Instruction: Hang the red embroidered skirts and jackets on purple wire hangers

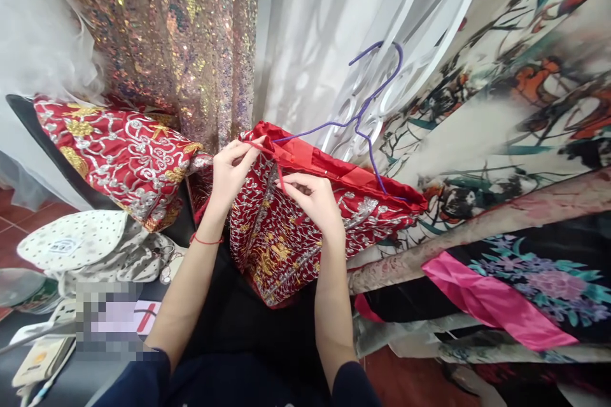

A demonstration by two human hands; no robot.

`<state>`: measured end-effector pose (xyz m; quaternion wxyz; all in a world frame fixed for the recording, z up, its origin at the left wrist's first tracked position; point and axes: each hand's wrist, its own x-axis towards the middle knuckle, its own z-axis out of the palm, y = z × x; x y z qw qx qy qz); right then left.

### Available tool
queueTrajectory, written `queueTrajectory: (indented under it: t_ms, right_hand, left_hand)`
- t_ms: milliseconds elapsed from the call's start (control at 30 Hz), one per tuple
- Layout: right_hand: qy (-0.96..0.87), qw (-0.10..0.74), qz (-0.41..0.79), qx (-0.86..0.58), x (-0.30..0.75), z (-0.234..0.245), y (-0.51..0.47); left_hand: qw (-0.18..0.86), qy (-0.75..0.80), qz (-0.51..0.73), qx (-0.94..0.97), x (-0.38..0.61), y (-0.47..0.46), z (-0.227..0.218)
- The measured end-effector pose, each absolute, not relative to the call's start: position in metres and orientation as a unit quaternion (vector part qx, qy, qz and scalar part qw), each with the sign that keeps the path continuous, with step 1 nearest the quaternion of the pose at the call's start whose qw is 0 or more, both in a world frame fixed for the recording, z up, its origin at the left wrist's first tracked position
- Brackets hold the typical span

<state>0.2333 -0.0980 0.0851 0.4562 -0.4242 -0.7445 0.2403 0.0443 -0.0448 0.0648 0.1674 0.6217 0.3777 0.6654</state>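
Observation:
A red skirt-like garment point(281, 248) with silver and gold embroidery hangs in front of me, its red satin top edge on a purple wire hanger point(358, 117). At the left corner of that edge, my left hand point(231, 172) is closed in a pinch on a thin red ribbon point(280, 178). My right hand point(312, 200), a little lower and to the right, pinches the ribbon's dangling part between thumb and fingers. Both hands are just in front of the embroidered cloth. Whether the left fingers also grip the satin edge, I cannot tell.
Another red embroidered garment point(119, 159) lies on a black chair to the left. Below it are a dotted white cloth hat point(71, 241) and a power strip point(42, 356). Sequined fabric point(191, 25), a white curtain point(305, 32) and printed garments point(525, 89) hang behind and right.

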Motion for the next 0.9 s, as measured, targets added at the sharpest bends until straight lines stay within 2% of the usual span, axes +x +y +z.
queueTrajectory:
  t_ms: [167, 300, 467, 633, 900]
  right_hand:
    - [-0.703, 0.527, 0.258, -0.401, 0.236, 0.092, -0.098]
    - [-0.719, 0.537, 0.203, -0.391, 0.237, 0.093, -0.093]
    - [-0.811, 0.451, 0.097, -0.359, 0.233, 0.096, -0.085]
    - [-0.852, 0.366, -0.004, -0.374, 0.227, 0.098, -0.083]
    - [-0.816, 0.358, -0.101, -0.442, 0.221, 0.093, -0.086]
  left_hand:
    - [0.277, 0.268, 0.695, 0.607, 0.050, -0.045, 0.059]
    - [0.332, 0.271, 0.594, 0.681, 0.047, -0.051, 0.063]
    - [0.362, 0.288, 0.494, 0.736, 0.038, -0.055, 0.070]
    - [0.370, 0.284, 0.464, 0.753, 0.034, -0.054, 0.069]
    - [0.435, 0.304, 0.526, 0.665, 0.046, -0.049, 0.061]
